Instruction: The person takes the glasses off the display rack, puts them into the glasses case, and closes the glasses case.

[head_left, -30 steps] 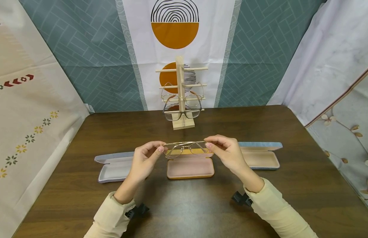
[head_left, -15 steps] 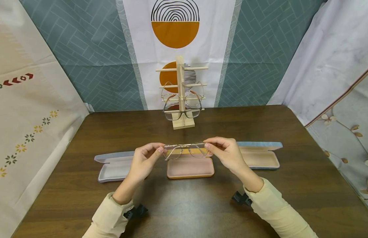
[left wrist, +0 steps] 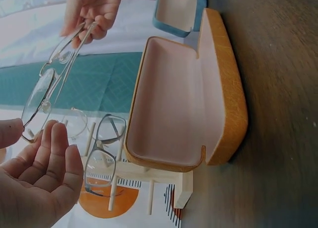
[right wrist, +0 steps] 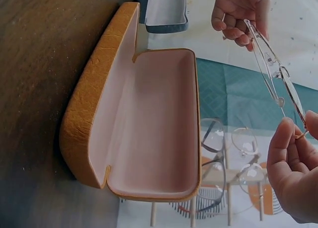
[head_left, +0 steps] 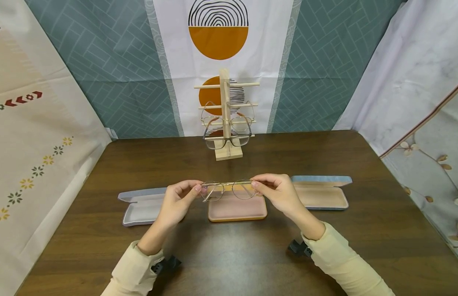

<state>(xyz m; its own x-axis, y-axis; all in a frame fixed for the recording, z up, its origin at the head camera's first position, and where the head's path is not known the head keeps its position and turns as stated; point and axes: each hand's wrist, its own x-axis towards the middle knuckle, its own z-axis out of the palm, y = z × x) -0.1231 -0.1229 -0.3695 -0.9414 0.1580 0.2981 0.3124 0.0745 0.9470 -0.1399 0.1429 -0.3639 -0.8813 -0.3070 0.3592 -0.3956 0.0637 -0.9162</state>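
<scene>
The gold-framed glasses (head_left: 227, 183) are held up above the table (head_left: 229, 255), apart from every surface. The left hand (head_left: 179, 200) pinches their 9 o'clock end between thumb and fingers, and the right hand (head_left: 278, 193) pinches the 3 o'clock end. Their temples appear folded behind the lenses.

At 6 o'clock, just below the glasses, the orange case (head_left: 238, 210) lies with its lid raised and pink lining showing. A grey-lined case (head_left: 138, 214) sits toward 8 o'clock and a beige-lined case (head_left: 321, 198) at 3 o'clock, both lids up too.

At 12 o'clock stands the wooden rack (head_left: 225, 96), carrying a thin-rimmed pair (head_left: 240, 123) and, lower down, a dark-rimmed pair (head_left: 217, 144).

As a judgement, the work is partway: two pairs are on the rack, while the held pair is placed neither there nor in a case, and no lid is down.
</scene>
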